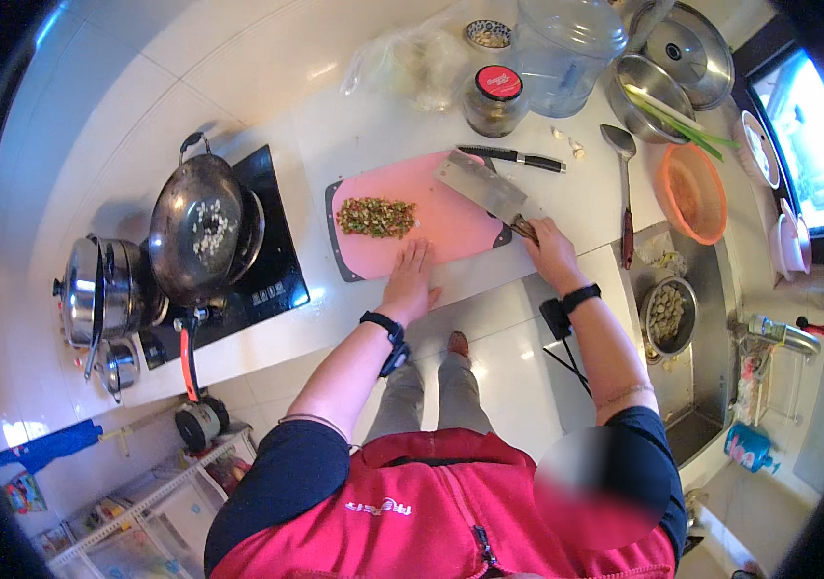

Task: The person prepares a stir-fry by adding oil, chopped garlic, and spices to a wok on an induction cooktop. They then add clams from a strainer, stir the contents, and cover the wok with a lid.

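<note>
A pink cutting board with dark corners lies on the white counter. On its left half sits a heap of finely chopped green and reddish vegetable. My left hand rests flat at the board's front edge, fingers pointing towards the heap and holding nothing. The handle of a cleaver is gripped in my right hand at the board's right side. Its broad blade lies across the board's upper right part. Just behind the blade is a knife with a black handle.
Left, a wok with chopped white pieces stands on the black cooktop near a steel pot. Behind the board are a red-lidded jar and a plastic jug. Right are a spatula, an orange basket and a sink.
</note>
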`<state>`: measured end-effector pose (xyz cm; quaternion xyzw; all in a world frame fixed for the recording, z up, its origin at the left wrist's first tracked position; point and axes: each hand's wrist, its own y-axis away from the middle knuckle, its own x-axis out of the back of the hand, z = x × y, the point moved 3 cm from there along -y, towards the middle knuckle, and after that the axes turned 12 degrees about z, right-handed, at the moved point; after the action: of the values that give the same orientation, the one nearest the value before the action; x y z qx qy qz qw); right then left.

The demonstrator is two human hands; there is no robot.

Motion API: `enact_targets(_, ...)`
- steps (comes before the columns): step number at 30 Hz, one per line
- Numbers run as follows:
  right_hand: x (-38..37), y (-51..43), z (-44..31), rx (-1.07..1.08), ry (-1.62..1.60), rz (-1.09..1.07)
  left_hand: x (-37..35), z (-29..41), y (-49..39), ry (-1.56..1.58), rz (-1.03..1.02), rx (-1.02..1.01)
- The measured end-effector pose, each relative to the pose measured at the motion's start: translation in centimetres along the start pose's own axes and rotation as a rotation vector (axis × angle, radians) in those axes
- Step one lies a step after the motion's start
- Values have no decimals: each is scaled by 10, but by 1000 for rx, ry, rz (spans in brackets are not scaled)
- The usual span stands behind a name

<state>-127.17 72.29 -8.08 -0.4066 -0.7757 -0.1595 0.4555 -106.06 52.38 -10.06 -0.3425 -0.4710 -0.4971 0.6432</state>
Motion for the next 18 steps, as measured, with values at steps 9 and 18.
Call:
enact_targets(9,23,91,-5,-119,-80,-20,19,-31,86,17,-74,-6)
enact_targets(18,17,66,-6,-150,113,-16,-34,-6,158,933,207,961)
